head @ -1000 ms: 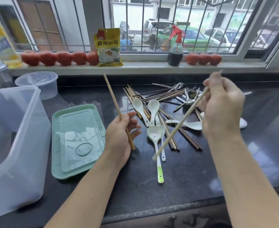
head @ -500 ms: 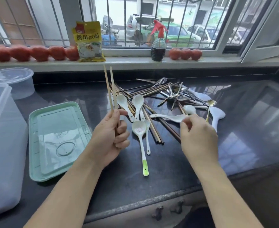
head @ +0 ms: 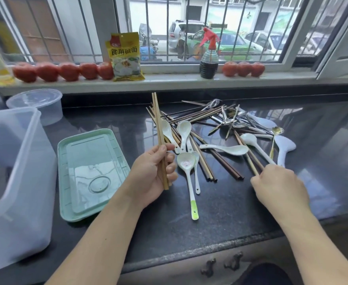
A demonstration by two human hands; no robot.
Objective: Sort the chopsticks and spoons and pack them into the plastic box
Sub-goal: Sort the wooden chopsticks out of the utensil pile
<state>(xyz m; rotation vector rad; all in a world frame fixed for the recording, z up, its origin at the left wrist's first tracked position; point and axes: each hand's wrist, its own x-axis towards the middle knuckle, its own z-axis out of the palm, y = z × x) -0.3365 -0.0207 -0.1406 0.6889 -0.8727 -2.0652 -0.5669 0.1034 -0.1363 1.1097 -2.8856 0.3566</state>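
Note:
My left hand (head: 152, 173) grips two light wooden chopsticks (head: 158, 128) upright, left of the pile. My right hand (head: 280, 190) pinches the near end of another light chopstick (head: 246, 149) that still lies in the pile. The pile of chopsticks and spoons (head: 210, 132) spreads over the dark counter: brown and dark chopsticks, white ceramic spoons (head: 186, 163), metal spoons at the back. The clear plastic box (head: 19, 182) stands at the far left, with its green lid (head: 91, 173) lying flat beside it.
A round clear tub (head: 36, 102) sits behind the box. On the windowsill stand tomatoes (head: 62, 70), a yellow packet (head: 125, 56) and a spray bottle (head: 209, 58). The counter's front edge (head: 189, 258) runs below my arms.
The chopstick from my right hand has joined the one in my left hand. My right hand dropped to the pile and took hold of another chopstick's end.

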